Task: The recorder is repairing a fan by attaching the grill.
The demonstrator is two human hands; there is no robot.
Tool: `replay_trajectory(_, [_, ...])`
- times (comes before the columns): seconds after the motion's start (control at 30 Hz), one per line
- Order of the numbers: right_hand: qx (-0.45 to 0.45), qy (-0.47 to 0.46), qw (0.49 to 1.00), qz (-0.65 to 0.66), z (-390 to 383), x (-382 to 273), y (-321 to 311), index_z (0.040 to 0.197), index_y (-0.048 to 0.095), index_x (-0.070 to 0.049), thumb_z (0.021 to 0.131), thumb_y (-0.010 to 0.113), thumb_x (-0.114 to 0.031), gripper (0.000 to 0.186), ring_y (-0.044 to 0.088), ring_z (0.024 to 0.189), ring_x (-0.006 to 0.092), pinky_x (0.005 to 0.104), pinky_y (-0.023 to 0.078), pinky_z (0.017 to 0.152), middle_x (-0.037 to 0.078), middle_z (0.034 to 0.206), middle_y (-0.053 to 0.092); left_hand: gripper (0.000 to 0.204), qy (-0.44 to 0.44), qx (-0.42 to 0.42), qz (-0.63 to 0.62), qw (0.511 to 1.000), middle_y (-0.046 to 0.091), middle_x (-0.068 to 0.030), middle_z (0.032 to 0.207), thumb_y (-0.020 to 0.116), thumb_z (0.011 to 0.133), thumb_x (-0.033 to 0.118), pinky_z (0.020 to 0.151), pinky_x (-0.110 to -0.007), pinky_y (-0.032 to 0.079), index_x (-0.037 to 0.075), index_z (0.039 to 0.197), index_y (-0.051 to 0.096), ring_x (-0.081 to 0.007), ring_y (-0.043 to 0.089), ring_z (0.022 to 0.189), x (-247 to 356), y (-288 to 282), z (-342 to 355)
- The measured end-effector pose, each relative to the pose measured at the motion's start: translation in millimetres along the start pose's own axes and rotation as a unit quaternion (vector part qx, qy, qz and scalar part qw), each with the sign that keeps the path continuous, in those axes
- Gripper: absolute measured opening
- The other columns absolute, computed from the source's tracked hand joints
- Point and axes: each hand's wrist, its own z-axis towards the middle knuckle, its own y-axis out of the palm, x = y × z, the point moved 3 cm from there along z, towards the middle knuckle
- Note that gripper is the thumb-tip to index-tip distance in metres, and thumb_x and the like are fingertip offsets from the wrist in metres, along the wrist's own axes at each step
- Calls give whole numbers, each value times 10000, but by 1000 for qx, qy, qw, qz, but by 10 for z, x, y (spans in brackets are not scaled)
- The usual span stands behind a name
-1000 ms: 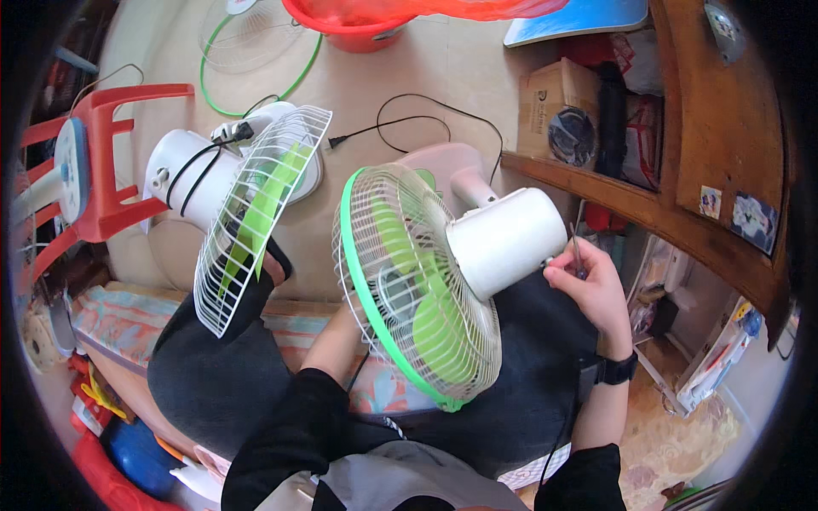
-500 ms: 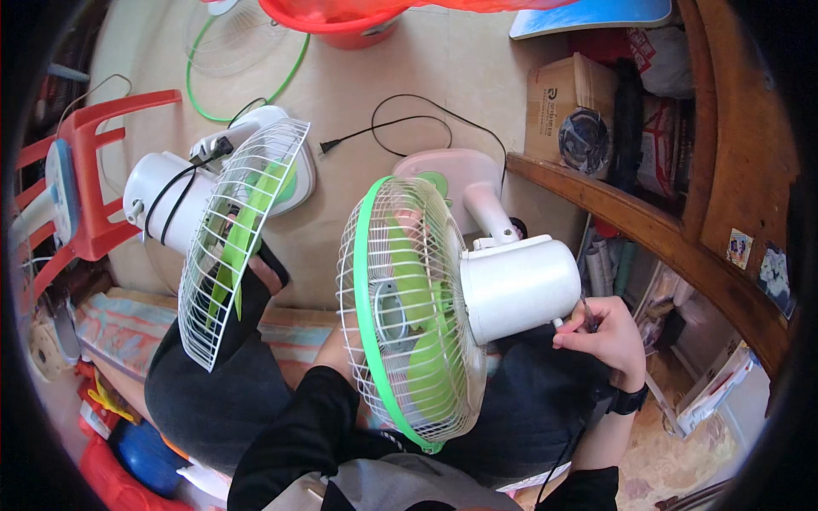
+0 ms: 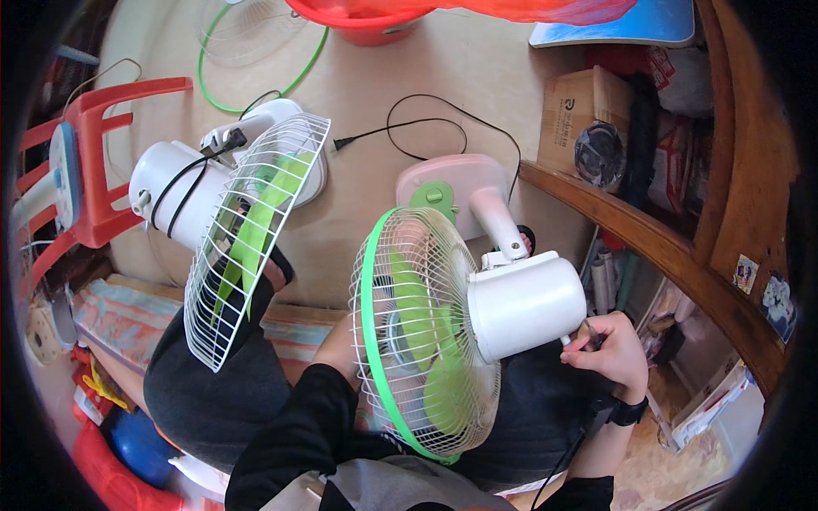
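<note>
A white fan (image 3: 528,305) with green blades is tilted over my lap, its round wire guard (image 3: 370,341) edged in bright green. Its pinkish base (image 3: 470,175) with a green dial lies beyond my knees. My left hand (image 3: 414,237) reaches behind the guard, and its fingers show blurrily through the wires against the fan. At the rear of the motor housing, my right hand (image 3: 615,351) pinches a small, thin, dark piece too hidden to name, next to a short white peg. A second white fan (image 3: 175,183) stands at the left with green blades behind a wire guard.
A loose wire guard with a green ring (image 3: 317,64) lies on the floor near a red basin (image 3: 375,32). The fan's black cord and plug (image 3: 342,143) trail across the floor. A red plastic chair (image 3: 104,162) is at left, a wooden frame (image 3: 613,213) and cardboard box (image 3: 571,115) at right.
The whole view has shifted slightly, moving the scene right. The fan's head sits a little lower against its base, exposing more of the green dial. Both hands keep their places on the fan.
</note>
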Motion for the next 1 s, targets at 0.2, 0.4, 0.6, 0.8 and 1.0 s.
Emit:
replay_trajectory(0.2, [50, -26, 998, 19, 30, 1, -40, 628, 589, 9, 624, 712, -8, 124, 413, 503, 17, 191, 322, 471, -13, 550, 538, 329, -8, 7, 31, 999, 545, -144, 1166, 567, 825, 142, 827, -347, 452, 46, 1139, 560, -273, 558, 985, 44, -56, 91])
replay_trajectory(0.4, [82, -13, 997, 1, 1, -16, -71, 597, 555, 12, 612, 695, -9, 142, 419, 490, 15, 189, 324, 463, -10, 538, 540, 346, -69, 53, 224, 971, 532, -153, 1204, 567, 825, 146, 839, -352, 450, 49, 1157, 551, -281, 554, 1009, 142, -390, 493])
replay_trajectory(0.6, [69, -52, 994, -61, -13, -21, -88, 572, 531, 13, 593, 678, -22, 153, 426, 441, 23, 195, 316, 428, 12, 486, 521, 374, 262, 322, 407, 814, 405, -130, 1337, 601, 769, 145, 898, -431, 399, 54, 1129, 557, -343, 455, 1057, 310, -1279, 697])
replay_trajectory(0.8, [65, -75, 993, -66, 21, -65, -95, 566, 537, 3, 582, 674, -20, 141, 434, 421, 39, 196, 313, 421, 14, 484, 530, 494, 151, 234, 485, 829, 183, -84, 1485, 630, 728, 235, 902, -461, 373, 111, 1199, 550, -341, 388, 1118, 372, -1441, 885])
replay_trajectory(1.0, [64, -75, 993, -64, 43, -96, -87, 565, 531, -2, 583, 671, -17, 141, 430, 420, 40, 202, 308, 422, 22, 482, 523, 520, 29, 224, 528, 818, 344, -139, 1349, 646, 735, 294, 883, -493, 373, 145, 1220, 528, -358, 378, 1118, 400, -1390, 980])
